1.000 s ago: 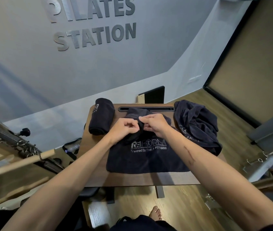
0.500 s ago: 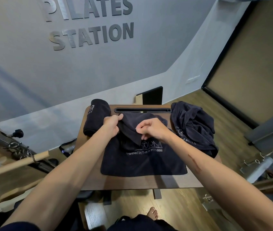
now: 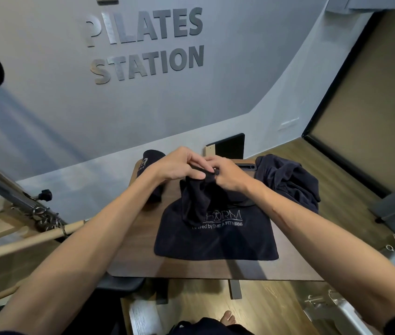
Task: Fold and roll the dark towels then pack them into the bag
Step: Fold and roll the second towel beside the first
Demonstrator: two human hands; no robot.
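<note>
On the small wooden table (image 3: 138,257), the left hand (image 3: 177,165) and right hand (image 3: 228,175) pinch the far edge of the dark towel (image 3: 215,238) together, lifted, its printed end lying flat below the pinch; folding seems underway, so next it needs laying over neatly.

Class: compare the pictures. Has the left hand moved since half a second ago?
Yes. The left hand has moved right, away from the rolled towel, to meet the right hand above the flat towel.
</note>
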